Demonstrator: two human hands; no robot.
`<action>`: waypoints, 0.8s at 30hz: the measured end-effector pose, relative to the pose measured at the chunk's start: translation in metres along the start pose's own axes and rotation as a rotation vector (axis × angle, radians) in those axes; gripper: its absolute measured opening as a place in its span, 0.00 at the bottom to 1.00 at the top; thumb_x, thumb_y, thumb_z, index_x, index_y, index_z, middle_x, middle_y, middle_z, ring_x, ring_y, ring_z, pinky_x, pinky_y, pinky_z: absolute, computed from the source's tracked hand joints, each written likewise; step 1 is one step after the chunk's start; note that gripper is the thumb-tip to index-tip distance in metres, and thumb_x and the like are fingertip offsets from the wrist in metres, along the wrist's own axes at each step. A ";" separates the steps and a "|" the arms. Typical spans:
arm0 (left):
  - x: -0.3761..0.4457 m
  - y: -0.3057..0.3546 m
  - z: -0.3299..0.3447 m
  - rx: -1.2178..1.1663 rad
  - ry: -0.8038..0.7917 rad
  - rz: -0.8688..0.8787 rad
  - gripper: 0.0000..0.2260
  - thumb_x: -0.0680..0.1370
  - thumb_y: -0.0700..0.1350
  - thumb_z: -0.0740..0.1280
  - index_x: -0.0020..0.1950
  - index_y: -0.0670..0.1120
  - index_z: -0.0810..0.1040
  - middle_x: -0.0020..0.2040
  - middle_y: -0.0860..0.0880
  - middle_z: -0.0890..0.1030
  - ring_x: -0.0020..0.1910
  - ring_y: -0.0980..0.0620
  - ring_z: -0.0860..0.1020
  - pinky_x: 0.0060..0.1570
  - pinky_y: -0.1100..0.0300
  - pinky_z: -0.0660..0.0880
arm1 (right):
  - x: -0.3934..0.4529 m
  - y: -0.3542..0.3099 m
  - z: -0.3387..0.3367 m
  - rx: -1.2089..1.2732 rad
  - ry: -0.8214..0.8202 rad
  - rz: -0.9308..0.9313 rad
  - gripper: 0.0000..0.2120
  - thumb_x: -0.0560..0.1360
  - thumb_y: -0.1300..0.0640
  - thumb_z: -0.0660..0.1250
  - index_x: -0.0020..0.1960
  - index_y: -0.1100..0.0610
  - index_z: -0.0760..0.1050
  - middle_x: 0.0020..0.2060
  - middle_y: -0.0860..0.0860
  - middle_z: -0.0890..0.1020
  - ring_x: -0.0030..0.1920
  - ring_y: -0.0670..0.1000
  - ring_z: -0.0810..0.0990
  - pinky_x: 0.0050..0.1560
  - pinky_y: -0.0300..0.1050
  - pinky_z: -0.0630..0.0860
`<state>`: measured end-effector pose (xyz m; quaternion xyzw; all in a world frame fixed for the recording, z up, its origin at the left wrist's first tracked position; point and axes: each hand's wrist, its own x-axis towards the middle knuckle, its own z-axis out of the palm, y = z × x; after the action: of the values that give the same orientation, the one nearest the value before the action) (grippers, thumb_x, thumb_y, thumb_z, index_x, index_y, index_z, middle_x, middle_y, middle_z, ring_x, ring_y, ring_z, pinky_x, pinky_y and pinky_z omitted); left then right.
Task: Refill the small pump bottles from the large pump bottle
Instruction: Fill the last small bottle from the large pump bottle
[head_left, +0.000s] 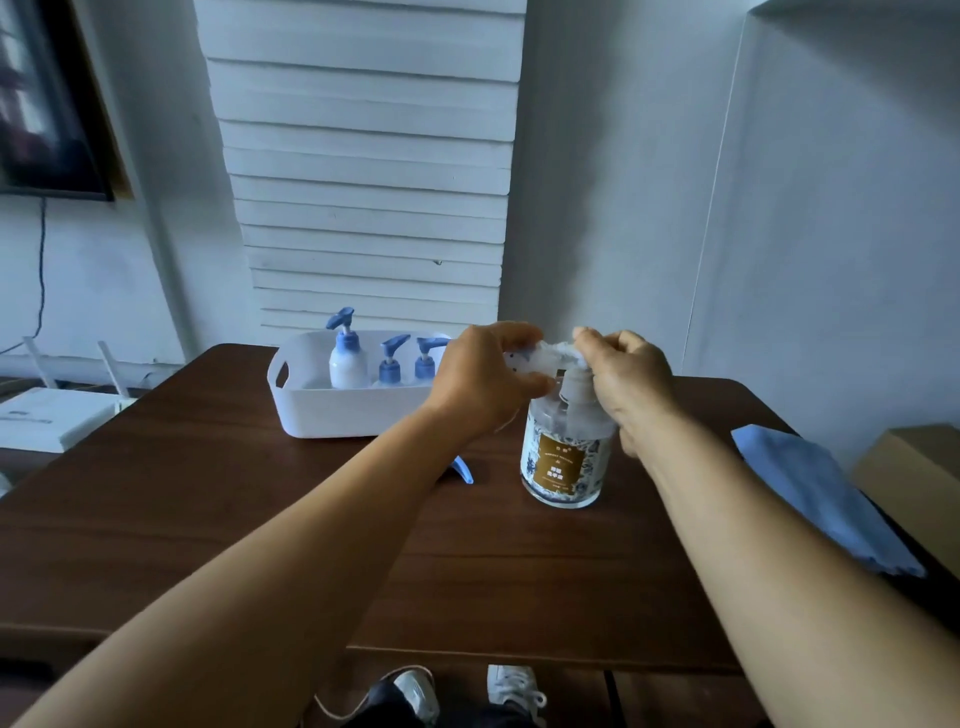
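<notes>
Large pump bottle (563, 457) | left hand (480, 384), right hand (631, 384) pinch pump head (550, 358)

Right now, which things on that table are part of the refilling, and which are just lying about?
Part of the job:
large pump bottle
small pump bottles in the white basket
left hand, right hand, both at its pump

Lying about:
blue cloth
cardboard box
</notes>
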<state>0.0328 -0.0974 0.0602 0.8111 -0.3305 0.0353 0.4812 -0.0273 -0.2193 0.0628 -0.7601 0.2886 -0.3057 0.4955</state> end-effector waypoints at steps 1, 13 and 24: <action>-0.001 -0.001 0.000 -0.012 0.002 -0.006 0.23 0.68 0.44 0.76 0.62 0.49 0.77 0.53 0.54 0.81 0.48 0.57 0.77 0.47 0.68 0.68 | 0.000 -0.001 0.000 -0.015 -0.009 0.005 0.14 0.75 0.45 0.64 0.40 0.55 0.72 0.37 0.50 0.78 0.39 0.49 0.75 0.32 0.41 0.68; -0.001 -0.001 0.002 -0.023 0.011 -0.001 0.22 0.68 0.44 0.76 0.60 0.49 0.78 0.53 0.54 0.82 0.48 0.58 0.77 0.47 0.69 0.68 | 0.000 -0.004 -0.004 -0.049 -0.046 0.022 0.14 0.76 0.45 0.63 0.40 0.55 0.72 0.35 0.50 0.76 0.38 0.48 0.73 0.32 0.41 0.66; -0.001 -0.001 0.001 -0.021 -0.004 0.003 0.21 0.68 0.45 0.76 0.60 0.49 0.78 0.53 0.54 0.82 0.48 0.57 0.78 0.47 0.69 0.70 | 0.000 0.000 -0.004 -0.018 -0.041 0.009 0.15 0.76 0.46 0.63 0.38 0.55 0.70 0.34 0.50 0.76 0.36 0.47 0.73 0.32 0.41 0.67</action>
<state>0.0323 -0.0972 0.0583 0.8057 -0.3331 0.0308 0.4888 -0.0303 -0.2211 0.0641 -0.7693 0.2846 -0.2853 0.4957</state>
